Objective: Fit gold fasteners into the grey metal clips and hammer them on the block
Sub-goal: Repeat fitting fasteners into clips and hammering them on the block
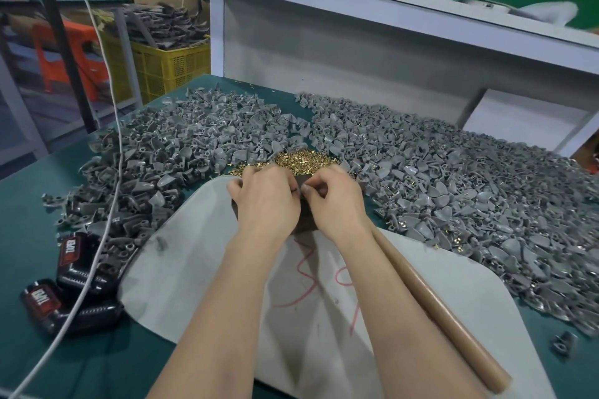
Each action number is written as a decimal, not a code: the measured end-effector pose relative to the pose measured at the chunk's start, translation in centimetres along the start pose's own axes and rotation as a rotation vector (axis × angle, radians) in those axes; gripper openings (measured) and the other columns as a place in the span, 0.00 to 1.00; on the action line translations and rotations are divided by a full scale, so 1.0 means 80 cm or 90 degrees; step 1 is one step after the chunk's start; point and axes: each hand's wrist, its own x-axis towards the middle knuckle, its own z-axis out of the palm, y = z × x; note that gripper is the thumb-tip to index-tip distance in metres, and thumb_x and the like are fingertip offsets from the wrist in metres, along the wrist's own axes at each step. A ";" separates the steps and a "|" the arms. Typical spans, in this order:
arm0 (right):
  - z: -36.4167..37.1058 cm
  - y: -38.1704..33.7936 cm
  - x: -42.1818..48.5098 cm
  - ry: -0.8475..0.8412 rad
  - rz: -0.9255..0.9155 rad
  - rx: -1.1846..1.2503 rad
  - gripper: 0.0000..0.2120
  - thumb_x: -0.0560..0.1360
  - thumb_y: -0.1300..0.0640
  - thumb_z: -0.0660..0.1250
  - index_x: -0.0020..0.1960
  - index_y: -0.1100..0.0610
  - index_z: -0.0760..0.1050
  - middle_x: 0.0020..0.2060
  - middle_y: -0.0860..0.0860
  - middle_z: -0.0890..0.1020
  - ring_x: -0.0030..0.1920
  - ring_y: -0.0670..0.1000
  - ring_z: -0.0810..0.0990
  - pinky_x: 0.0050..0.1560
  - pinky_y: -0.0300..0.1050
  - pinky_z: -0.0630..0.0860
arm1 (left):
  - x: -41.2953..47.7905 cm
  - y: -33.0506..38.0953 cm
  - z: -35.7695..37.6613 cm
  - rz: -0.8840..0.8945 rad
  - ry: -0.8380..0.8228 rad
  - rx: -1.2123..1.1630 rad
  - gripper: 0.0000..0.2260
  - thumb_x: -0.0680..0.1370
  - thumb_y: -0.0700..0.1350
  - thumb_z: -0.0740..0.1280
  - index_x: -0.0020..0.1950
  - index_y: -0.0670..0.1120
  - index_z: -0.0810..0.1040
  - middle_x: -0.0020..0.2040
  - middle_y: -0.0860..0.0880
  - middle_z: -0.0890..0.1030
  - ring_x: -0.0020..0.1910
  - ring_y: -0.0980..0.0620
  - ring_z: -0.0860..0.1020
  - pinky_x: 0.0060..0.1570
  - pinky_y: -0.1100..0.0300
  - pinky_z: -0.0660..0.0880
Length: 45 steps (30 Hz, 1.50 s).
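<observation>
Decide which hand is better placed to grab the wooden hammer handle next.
Probably the right hand: the wooden handle lies beside its forearm; the left hand sits farther away.

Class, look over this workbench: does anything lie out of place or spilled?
A white cable trails across the left pile of grey clips. One stray clip lies alone at the lower right, apart from the piles.
</observation>
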 end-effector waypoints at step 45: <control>0.001 -0.012 -0.006 0.027 -0.046 -0.096 0.05 0.75 0.63 0.64 0.46 0.64 0.77 0.48 0.57 0.76 0.50 0.57 0.75 0.52 0.50 0.68 | 0.000 0.001 -0.001 0.013 -0.017 0.017 0.06 0.77 0.45 0.64 0.46 0.52 0.80 0.50 0.51 0.80 0.60 0.44 0.68 0.48 0.55 0.56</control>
